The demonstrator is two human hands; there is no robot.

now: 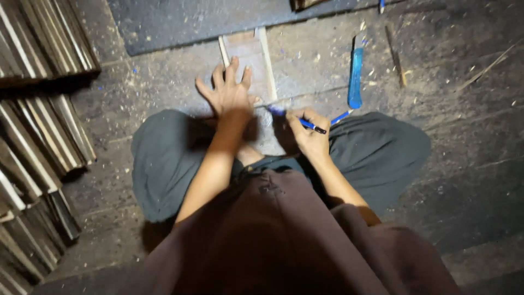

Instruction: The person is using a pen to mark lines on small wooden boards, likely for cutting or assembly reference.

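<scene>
Brown shirt lowest; left hand spread flat on wooden frame, right hand gripping blue pen.

A loose brown garment is worn over the torso. Dark grey-green trousers are noted on both legs. Both forearms are left uncovered; no gloves are worn.

— What lies along the left edge of the frame?
— Stacks of thin wooden slats, piled on the dusty floor.
— And upper right?
— A blue-handled tool, with a thin stick beside it. A dark mat spans the top.
</scene>
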